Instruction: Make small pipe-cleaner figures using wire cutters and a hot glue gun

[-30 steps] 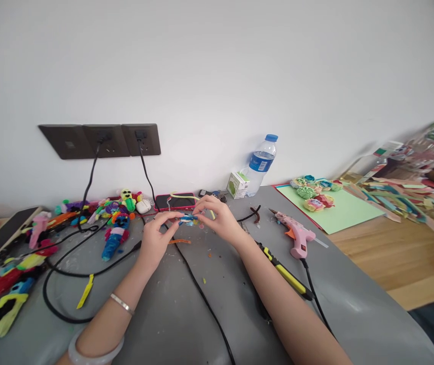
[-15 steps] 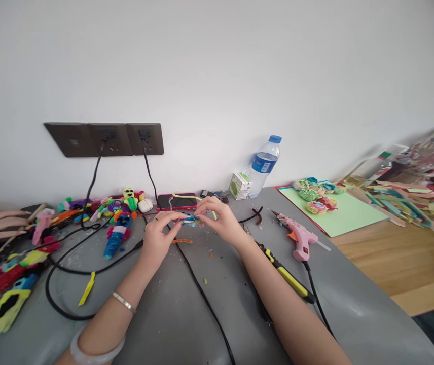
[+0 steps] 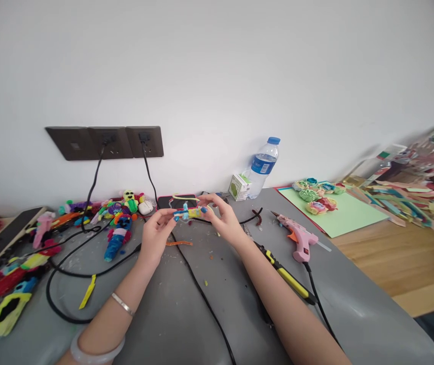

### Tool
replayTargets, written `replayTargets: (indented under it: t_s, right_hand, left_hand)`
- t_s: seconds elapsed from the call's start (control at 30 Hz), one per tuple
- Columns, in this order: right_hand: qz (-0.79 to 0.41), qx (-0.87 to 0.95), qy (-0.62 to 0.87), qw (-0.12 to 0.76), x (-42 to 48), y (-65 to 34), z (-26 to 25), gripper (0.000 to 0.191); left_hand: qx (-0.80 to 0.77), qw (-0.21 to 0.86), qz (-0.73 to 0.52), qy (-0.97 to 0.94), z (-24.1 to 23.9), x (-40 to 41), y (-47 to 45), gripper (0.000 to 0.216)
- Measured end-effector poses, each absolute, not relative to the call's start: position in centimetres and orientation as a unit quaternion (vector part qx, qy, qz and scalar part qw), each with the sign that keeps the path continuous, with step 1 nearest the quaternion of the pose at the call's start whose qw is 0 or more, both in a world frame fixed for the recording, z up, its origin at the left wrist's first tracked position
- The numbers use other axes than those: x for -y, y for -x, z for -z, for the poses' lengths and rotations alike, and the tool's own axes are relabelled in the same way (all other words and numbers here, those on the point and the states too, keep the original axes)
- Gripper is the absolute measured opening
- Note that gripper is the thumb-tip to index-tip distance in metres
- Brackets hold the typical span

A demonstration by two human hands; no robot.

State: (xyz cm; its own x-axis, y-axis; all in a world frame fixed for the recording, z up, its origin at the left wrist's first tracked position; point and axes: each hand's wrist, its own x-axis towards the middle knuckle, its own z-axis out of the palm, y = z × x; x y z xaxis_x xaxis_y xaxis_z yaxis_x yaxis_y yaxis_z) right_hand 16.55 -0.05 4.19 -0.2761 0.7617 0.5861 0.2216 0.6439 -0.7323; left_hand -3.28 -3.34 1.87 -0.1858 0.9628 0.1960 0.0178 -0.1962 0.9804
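A small blue and yellow pipe-cleaner figure is held level above the grey table. My left hand pinches its blue end between thumb and fingers. At the yellow end, my right hand grips it with thumb and fingertips. Just behind the figure lies a phone with a pink edge, partly covered by my hands, and a yellow-green pipe cleaner rests across it. An orange pipe-cleaner piece lies on the table below my left fingers.
A pink glue gun and yellow-black cutter lie right, with green paper beyond. A water bottle and small box stand by the wall. Black cables cross the table. Fuzzy figures crowd the left.
The figure has turned and shows more of its length, with yellow now visible, as my hands moved slightly apart. Another person's hand at the far left has gone from view.
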Motion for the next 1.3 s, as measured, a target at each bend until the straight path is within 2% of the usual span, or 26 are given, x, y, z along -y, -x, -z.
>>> replayTargets:
  t_s: [0.3, 0.47, 0.73, 1.3]
  right_hand:
    - [-0.319, 0.750, 0.329, 0.477, -0.04, -16.46, -3.63, 0.028]
    - [-0.364, 0.714, 0.330, 0.499, -0.17, -16.31, -3.64, 0.018]
    - [-0.390, 0.707, 0.321, 0.494, 0.00, -16.29, -3.93, 0.023]
    - [-0.372, 0.737, 0.309, 0.472, 0.43, -16.12, -4.34, 0.018]
  left_hand:
    - [-0.477, 0.475, -0.613, -0.414, -1.96, 3.16, 3.08, 0.028]
    - [-0.476, 0.479, -0.586, -0.447, -1.87, 3.29, 3.15, 0.029]
    - [-0.443, 0.458, -0.541, -0.549, -2.37, 3.65, 3.10, 0.042]
    - [-0.443, 0.417, -0.540, -0.581, -1.96, 3.42, 3.19, 0.029]
